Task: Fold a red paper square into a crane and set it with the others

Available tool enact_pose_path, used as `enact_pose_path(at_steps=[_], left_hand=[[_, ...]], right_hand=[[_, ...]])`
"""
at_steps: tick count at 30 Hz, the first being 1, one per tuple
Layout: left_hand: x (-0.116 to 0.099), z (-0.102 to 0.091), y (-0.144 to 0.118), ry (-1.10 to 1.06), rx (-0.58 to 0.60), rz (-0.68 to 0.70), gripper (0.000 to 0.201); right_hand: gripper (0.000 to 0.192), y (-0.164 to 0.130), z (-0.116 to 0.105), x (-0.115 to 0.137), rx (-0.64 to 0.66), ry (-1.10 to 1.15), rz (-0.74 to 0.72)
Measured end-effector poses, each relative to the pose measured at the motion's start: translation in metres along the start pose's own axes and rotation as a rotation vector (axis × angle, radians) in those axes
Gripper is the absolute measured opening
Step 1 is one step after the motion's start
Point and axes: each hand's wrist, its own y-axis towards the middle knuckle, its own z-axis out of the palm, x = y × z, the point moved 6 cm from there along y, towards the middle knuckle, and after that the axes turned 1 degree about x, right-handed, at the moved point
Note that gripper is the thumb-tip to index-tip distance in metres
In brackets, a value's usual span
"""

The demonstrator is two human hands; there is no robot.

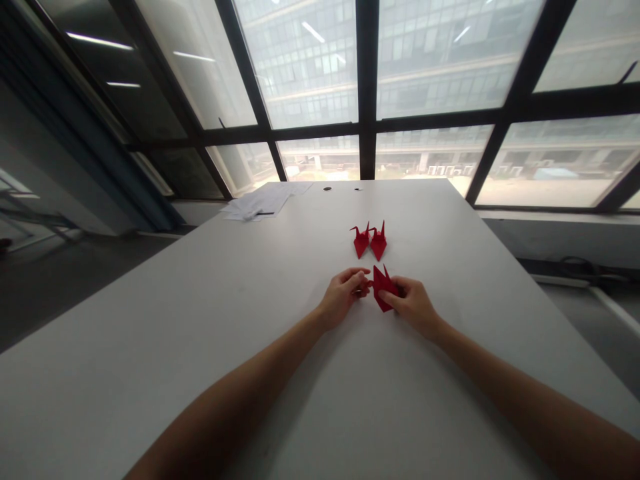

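Starting at the far left corner of the wide white desk (pixel 150 347), a loose pile of white paper sheets (pixel 263 202) is lying with a dark pen-like thing on top (too small to say more), well apart from the work and seemingly set aside out of the hands' way. Two small dark round things (pixel 342 189) are sitting near the far edge, beside the window.

Moving toward the middle of the desk, the left hand (pixel 344 293) is resting its heel on the surface and pinching, with thumb and fingertips closed, a thin point at the left side of a red folded paper figure (pixel 384 292); a grip that fine seems meant for shaping or pulling a small tip rather than carrying anything.

Just beyond the hands, toward the far edge, two finished red paper cranes (pixel 370 240) are standing upright and touching each other, probably parked there so that they stay uncrushed.

On the right, the right hand (pixel 414 303) is closing around the figure's body, fingers over its right side, apparently holding it steady against the left hand's pinch. The figure is sitting between both hands, low over the desk (whether it is touching the surface I cannot tell).
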Motion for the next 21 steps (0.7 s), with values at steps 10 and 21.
enact_pose_path(at_steps=[10,21], left_hand=[[0.001,-0.002,0.000,0.213,-0.052,0.058,0.035],[-0.009,-0.003,-0.005,0.307,-0.134,0.230,0.030]], right_hand=[[0.024,0.000,0.001,0.000,0.010,-0.017,-0.019],[0.028,0.002,-0.003,-0.001,-0.056,0.120,0.068]])
